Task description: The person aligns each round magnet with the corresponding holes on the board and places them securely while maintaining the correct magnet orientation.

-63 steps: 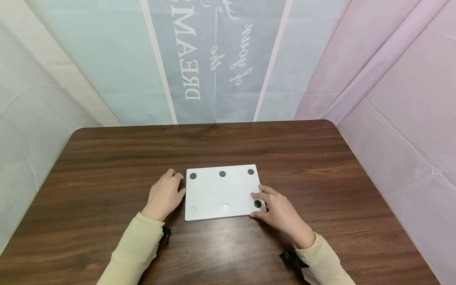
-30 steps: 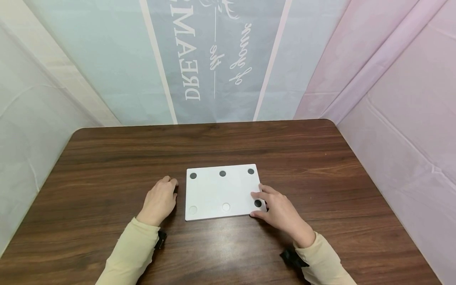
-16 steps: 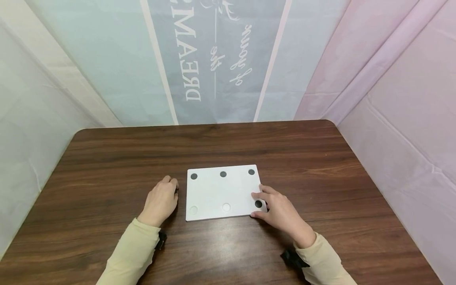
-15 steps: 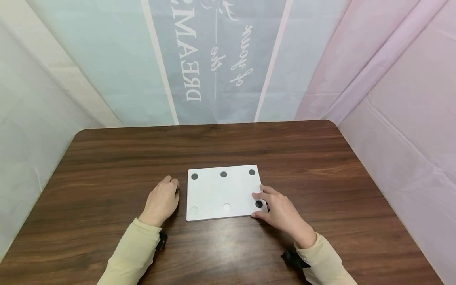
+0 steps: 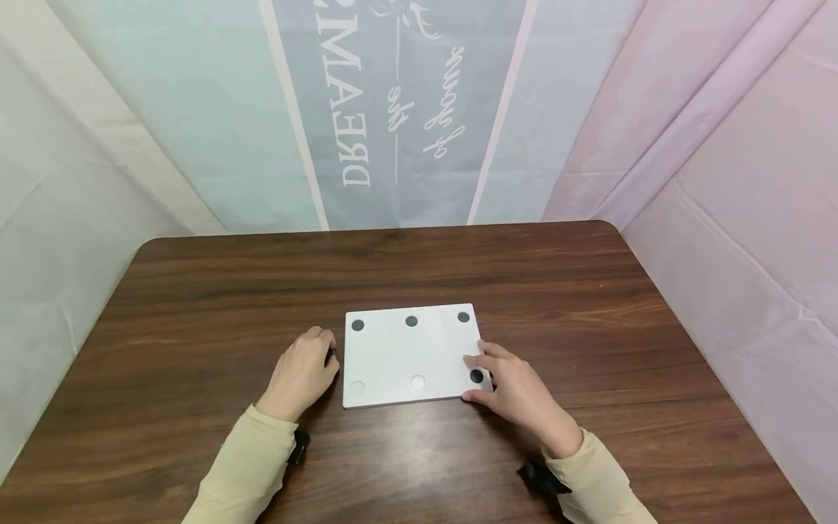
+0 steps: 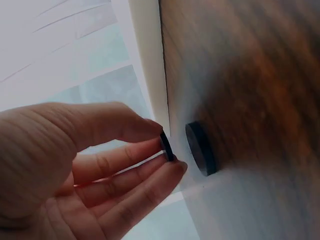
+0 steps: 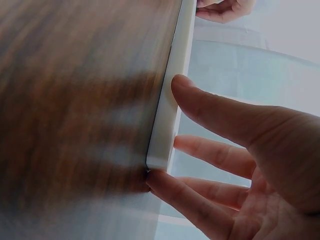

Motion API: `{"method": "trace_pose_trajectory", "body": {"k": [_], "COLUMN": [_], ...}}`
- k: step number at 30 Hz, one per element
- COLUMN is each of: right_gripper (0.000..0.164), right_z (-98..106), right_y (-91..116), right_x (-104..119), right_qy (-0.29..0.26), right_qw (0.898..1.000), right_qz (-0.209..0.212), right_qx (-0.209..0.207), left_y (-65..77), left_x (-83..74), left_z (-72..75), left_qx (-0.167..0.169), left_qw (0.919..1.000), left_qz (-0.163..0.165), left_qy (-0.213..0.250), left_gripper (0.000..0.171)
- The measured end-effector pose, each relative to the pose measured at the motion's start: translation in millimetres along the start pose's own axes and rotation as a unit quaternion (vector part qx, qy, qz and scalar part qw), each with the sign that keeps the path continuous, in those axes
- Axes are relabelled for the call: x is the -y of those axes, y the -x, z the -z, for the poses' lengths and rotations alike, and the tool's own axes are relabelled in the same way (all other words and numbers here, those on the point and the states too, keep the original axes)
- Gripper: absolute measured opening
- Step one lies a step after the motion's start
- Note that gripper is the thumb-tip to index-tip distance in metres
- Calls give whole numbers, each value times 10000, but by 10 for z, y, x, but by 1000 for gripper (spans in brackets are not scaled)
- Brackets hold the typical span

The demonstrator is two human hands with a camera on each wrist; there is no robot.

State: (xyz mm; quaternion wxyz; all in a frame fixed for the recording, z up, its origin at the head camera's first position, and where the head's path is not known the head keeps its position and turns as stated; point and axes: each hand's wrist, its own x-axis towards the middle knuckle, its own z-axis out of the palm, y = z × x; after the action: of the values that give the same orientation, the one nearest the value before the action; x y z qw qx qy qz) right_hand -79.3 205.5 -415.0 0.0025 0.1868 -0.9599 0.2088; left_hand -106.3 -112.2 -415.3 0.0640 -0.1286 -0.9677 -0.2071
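Note:
A white rectangular board (image 5: 412, 349) lies flat on the table, with black discs (image 5: 411, 321) in three spots along its far edge and one at the near right corner. Two pale round recesses (image 5: 356, 388) show along its near edge. Just left of the board, my left hand (image 5: 297, 375) pinches a small black disc (image 6: 166, 146) between thumb and fingers. In the left wrist view a second black disc (image 6: 201, 148) rests on the table by the fingertips. My right hand (image 5: 520, 389) grips the board's near right corner, the thumb on its front edge.
The brown wooden table (image 5: 412, 466) has rounded far corners. Behind it hangs a pale printed cloth (image 5: 419, 109), with light cloth walls (image 5: 740, 218) at both sides. Dark straps (image 5: 543, 477) sit at the sleeve cuffs.
My left hand drew back left from the board's edge, then came slightly right again. A black disc now shows at its fingers. The right hand and the board stay almost still.

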Motion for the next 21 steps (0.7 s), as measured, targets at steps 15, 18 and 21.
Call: {"method": "trace_pose_trajectory", "body": {"k": [15,18,21], "right_gripper": [51,51,51], "right_z": [-10,-10,-7], "right_y": [1,3,3], "right_x": [-3,-2,-3], "right_qy": [8,6,10], "right_qw": [10000,10000,10000], "right_qz": [-1,-3,1], "right_qx": [-64,-62,-54], "left_y": [91,106,119], "left_x": [-87,-100,-115], "left_z": [16,24,33], "left_qx": [59,71,65], "left_qw": [9986,9981,9974], "left_qz": [-510,-591,-703], "left_qy": [-93,-133,-170], "left_gripper": [11,11,12]}}
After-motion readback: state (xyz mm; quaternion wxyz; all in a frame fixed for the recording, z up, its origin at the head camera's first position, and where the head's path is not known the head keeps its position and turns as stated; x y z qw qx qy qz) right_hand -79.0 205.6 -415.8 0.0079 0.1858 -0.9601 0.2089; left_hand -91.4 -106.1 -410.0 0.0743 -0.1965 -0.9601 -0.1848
